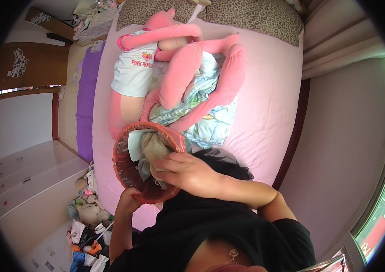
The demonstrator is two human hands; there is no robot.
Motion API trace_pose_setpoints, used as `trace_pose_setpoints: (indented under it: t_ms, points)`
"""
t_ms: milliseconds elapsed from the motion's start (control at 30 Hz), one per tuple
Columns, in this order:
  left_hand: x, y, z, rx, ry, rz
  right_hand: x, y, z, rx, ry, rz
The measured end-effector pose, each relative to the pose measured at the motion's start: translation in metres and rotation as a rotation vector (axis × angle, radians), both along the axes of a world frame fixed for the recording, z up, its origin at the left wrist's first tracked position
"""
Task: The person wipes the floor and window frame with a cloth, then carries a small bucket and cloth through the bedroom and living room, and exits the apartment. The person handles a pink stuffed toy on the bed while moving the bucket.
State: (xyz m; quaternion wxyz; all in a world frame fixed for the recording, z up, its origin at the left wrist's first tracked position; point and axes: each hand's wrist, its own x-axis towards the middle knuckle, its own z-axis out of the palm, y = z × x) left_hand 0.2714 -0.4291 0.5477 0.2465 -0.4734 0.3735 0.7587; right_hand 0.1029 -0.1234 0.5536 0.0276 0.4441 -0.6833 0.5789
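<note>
A round waste bin [119,170] lined with a red plastic bag is tilted towards the camera. My left hand [131,200] grips its rim at the lower left. Inside lie a beige cloth [155,147], a pale sheet [134,145] and some crumpled scraps. My right hand [184,170] reaches over the near right rim, its fingers against the beige cloth; the fingertips are partly hidden, so whether they hold it cannot be told. Beyond the bin, a large pink plush panther [131,81] in a white shirt lies on the bed, its legs across a crumpled light-blue patterned quilt [209,125].
A pink bed sheet [260,112] covers the bed, with leopard-print pillows [253,17] at its head. Black tulle fabric [223,163] lies beside my right forearm. Plush toys [92,212] and piled clothes [90,248] are at lower left. A curtain [345,40] hangs at the right.
</note>
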Motion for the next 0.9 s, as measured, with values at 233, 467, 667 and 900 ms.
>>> trace_pose_setpoints:
  t_ms: [233,467,667,900]
  points:
    - [0.025,-0.046,0.002,-0.035,0.122,0.098,-0.077,0.025,-0.021,0.121,-0.195,-0.034]
    - [-0.015,-0.085,0.048,-0.052,0.393,0.283,-0.157,0.092,-0.155,0.575,-0.270,-0.514]
    - [-0.004,-0.154,0.071,0.035,0.508,0.516,-0.234,0.084,-0.152,0.140,-0.436,-0.762]
    - [-0.026,-0.158,0.088,0.264,0.583,0.567,-0.220,-0.037,-0.222,-0.171,-1.355,-0.324]
